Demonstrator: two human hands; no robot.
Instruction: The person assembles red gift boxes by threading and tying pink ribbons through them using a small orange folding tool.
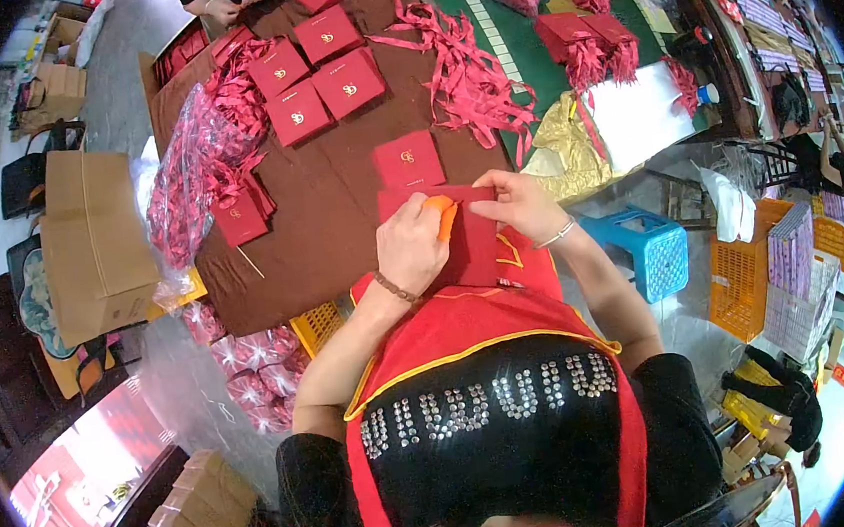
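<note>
Close in front of my red apron, a flat red gift bag (471, 243) spans the space between my hands. My left hand (410, 244) is closed round a small orange tool (446, 217), pressed against the bag; its kind is mostly hidden by the fingers. Thumb and fingers of my right hand (523, 209) pinch the bag's upper right edge. Just beyond lies another red bag (408, 160) with a gold emblem, flat on the brown cloth (335, 191).
Stacks of red bags (327, 33) and a heap of red ribbons (475, 68) lie farther back. A plastic sack of ribbons (184, 184) rests at the left. A blue stool (642, 249) stands at my right, a cardboard box (94, 242) at far left. Another person's hands (224, 8) are across the table.
</note>
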